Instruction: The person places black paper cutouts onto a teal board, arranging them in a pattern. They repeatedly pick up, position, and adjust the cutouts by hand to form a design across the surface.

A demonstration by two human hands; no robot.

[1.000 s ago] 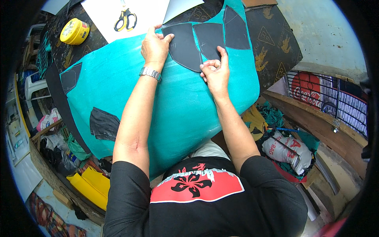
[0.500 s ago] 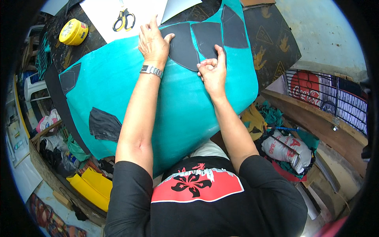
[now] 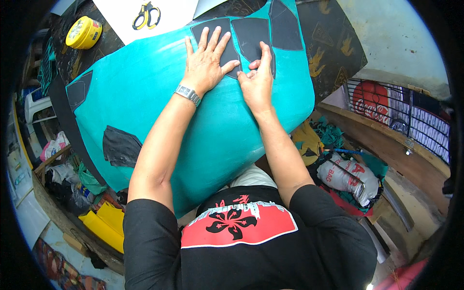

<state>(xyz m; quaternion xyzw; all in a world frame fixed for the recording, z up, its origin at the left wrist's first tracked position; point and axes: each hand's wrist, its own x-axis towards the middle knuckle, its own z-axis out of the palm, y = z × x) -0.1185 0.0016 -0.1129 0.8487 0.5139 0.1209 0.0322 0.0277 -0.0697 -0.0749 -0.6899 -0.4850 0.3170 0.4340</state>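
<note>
A teal sheet (image 3: 217,128), its material not clear, lies before me and droops over the near edge. On its far part lie a left black cut piece (image 3: 230,51), a middle black piece (image 3: 249,36) and a right black piece (image 3: 286,26). My left hand (image 3: 205,65) rests flat on the left piece, fingers spread. At that piece's lower right edge, my right hand (image 3: 257,87) has thumb and fingertip pinched together; what is between them, if anything, is hidden. Farther left on the sheet are a small black piece (image 3: 79,90) and a creased black piece (image 3: 121,146).
Black-and-yellow scissors (image 3: 146,17) lie on white paper (image 3: 176,10) at the back. A yellow tub (image 3: 84,33) stands back left on the dark tabletop (image 3: 333,41). Yellow sheets (image 3: 104,222) are low left. A stuffed white bag (image 3: 345,179) lies among scraps at right.
My left hand has come down from beside the left black piece to lie flat across it. The right hand stays pinched and has shifted slightly along that piece's edge.
</note>
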